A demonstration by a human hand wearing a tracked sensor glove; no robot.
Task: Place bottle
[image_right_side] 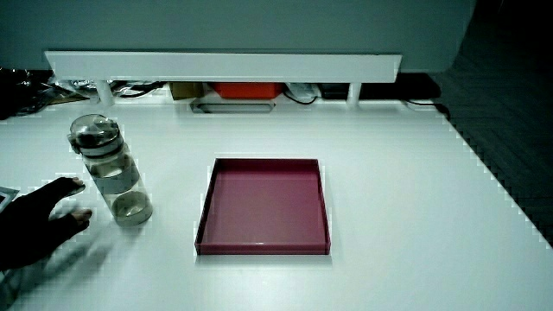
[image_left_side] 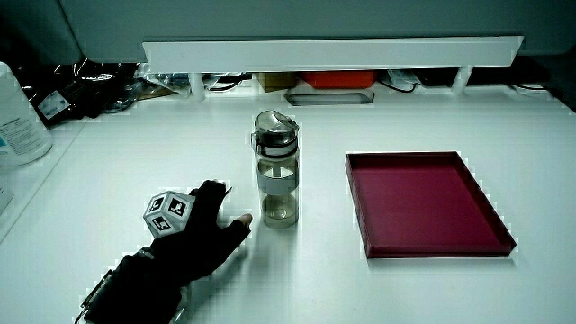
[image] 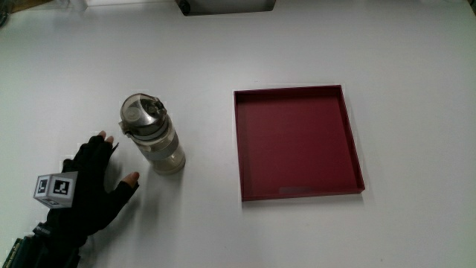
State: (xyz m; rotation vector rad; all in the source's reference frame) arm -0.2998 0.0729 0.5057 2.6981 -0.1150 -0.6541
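A clear bottle [image: 154, 137] with a grey metal lid stands upright on the white table, beside the dark red tray [image: 297, 190]. In both side views the bottle [image_left_side: 276, 180] [image_right_side: 112, 171] stands apart from the tray [image_left_side: 423, 245] [image_right_side: 259, 244]. The hand [image: 93, 184] in its black glove rests low over the table beside the bottle, nearer to the person. Its fingers are spread and hold nothing, with the thumb tip close to the bottle's base. The patterned cube [image: 55, 187] sits on its back. The hand [image_left_side: 198, 236] [image_right_side: 39, 221] shows in both side views.
A low white partition [image_left_side: 333, 49] runs along the table's edge farthest from the person, with cables and an orange box under it. A large white container [image_left_side: 18, 112] stands at the table's edge in a side view. A grey object [image: 223, 6] lies near the partition.
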